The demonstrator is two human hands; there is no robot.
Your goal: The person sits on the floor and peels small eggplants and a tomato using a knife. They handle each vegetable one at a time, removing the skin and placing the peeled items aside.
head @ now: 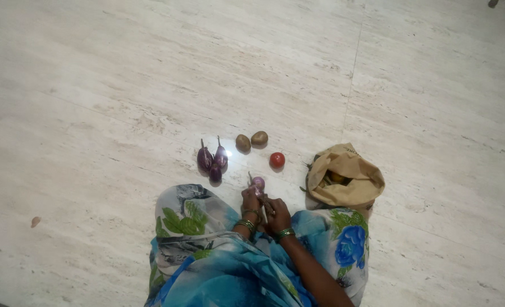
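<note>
Purple and papery-skinned, the onion [258, 183] sits on the floor [93, 113] at the person's knees. The left hand [251, 200] pinches its base; the right hand's [277, 216] grip I cannot tell. It looks light, firm, slippery.

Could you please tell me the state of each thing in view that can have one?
Onion: held on the floor by the left hand.
Right hand: closed, what it holds is too small to tell.
Eggplants: whole, lying together.
Potatoes: two, whole, unpeeled.
Tomato: whole, alone.
Bag: open, something inside.
</note>
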